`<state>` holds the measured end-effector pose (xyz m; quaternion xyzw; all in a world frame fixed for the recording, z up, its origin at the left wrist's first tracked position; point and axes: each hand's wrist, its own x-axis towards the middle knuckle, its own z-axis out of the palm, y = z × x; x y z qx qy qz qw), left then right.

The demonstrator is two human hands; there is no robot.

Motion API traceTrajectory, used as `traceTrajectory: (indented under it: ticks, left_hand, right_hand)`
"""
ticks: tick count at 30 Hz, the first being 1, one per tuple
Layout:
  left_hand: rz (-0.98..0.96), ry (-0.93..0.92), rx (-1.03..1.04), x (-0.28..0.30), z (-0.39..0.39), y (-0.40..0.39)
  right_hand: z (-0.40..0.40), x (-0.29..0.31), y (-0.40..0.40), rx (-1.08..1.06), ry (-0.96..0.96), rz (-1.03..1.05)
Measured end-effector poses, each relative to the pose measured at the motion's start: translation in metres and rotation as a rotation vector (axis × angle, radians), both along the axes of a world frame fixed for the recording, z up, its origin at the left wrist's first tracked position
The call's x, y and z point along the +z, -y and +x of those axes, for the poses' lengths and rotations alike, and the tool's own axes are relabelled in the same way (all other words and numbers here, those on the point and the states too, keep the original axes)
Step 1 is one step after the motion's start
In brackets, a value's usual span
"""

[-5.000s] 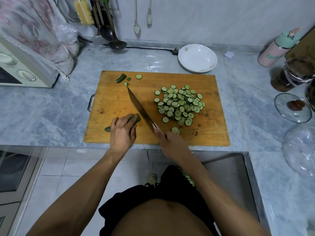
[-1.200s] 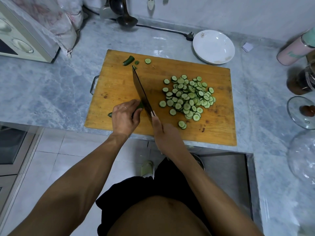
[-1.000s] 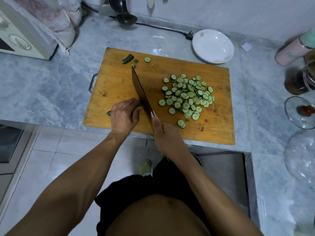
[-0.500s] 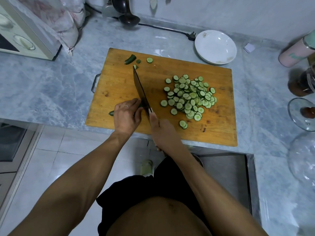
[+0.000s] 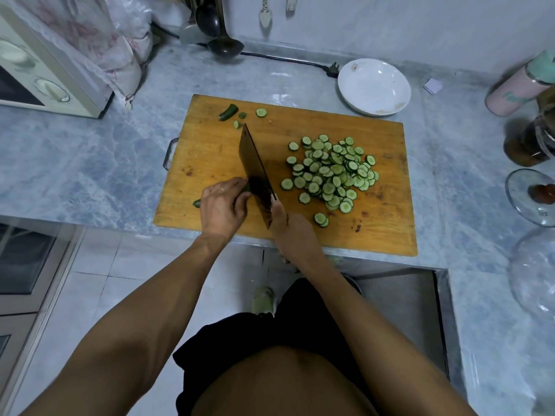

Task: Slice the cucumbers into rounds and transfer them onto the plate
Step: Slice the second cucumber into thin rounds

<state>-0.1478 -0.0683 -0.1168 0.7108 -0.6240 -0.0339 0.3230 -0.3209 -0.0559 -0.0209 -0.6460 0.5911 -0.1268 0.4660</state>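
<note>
On the wooden cutting board (image 5: 210, 151) my left hand (image 5: 222, 205) holds down a short piece of cucumber (image 5: 197, 202); only its dark end shows past the fingers. My right hand (image 5: 292, 232) grips the handle of a dark cleaver (image 5: 255, 172), whose blade stands right against my left fingertips. A heap of cucumber rounds (image 5: 330, 172) lies on the right half of the board. A cut-off cucumber end (image 5: 228, 112) and a few loose slices lie at the far left corner. The white plate (image 5: 374, 87) stands beyond the board, holding no cucumber.
A microwave (image 5: 45, 73) under a cloth stands far left. A ladle (image 5: 223, 40) and a cable with plug (image 5: 332, 69) lie at the wall. On the right stand a pink bottle (image 5: 516, 88), a dark jar (image 5: 531, 139) and a glass dish (image 5: 534, 196).
Over the last second both hands stay in place at the board's near left; the cleaver blade tilts a little, its flat side now showing more. The cucumber piece under my left hand looks shorter than five seconds ago.
</note>
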Motion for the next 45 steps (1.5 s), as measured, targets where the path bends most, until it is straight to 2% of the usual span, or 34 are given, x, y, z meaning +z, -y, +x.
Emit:
traceTrajectory:
  ticks: [6, 12, 16, 19, 22, 25, 27, 35, 38, 42, 45]
  left_hand:
    - [0.035, -0.040, 0.011, 0.003, -0.001, -0.005]
    - [0.110, -0.147, -0.083, 0.019, 0.004, -0.005]
    - [0.037, -0.142, -0.058, 0.030, -0.002, -0.016]
    - [0.012, -0.142, -0.145, 0.037, -0.019, -0.023]
    - [0.139, -0.101, -0.272, 0.042, -0.037, -0.026]
    - [0.386, -0.040, -0.314, 0.040, -0.060, -0.020]
    - [0.445, -0.024, -0.332, 0.035, -0.073, -0.015]
    - [0.342, -0.162, -0.194, 0.032, -0.091, 0.016]
    - [0.351, -0.189, -0.109, 0.033, -0.095, 0.030]
    - [0.434, -0.167, -0.129, 0.048, -0.097, 0.041]
    - [0.403, -0.187, -0.090, 0.062, -0.081, 0.048]
  right_hand:
    - [-0.032, 0.001, 0.020, -0.025, -0.007, -0.072]
    - [-0.058, 0.012, 0.040, -0.004, 0.062, -0.013]
    - [-0.075, 0.018, 0.039, 0.024, 0.113, 0.007]
    - [-0.088, 0.020, 0.036, 0.002, 0.118, -0.003]
    - [-0.098, 0.023, 0.034, -0.032, 0.142, -0.018]
    - [-0.110, 0.025, 0.032, -0.041, 0.138, -0.046]
    - [-0.120, 0.022, 0.030, -0.058, 0.121, -0.046]
    - [-0.154, 0.013, 0.030, -0.060, 0.045, -0.087]
    - [-0.158, 0.016, 0.033, -0.041, 0.054, -0.080]
    - [-0.164, 0.018, 0.042, -0.016, 0.025, -0.136]
    - [-0.169, 0.017, 0.049, 0.001, -0.017, -0.157]
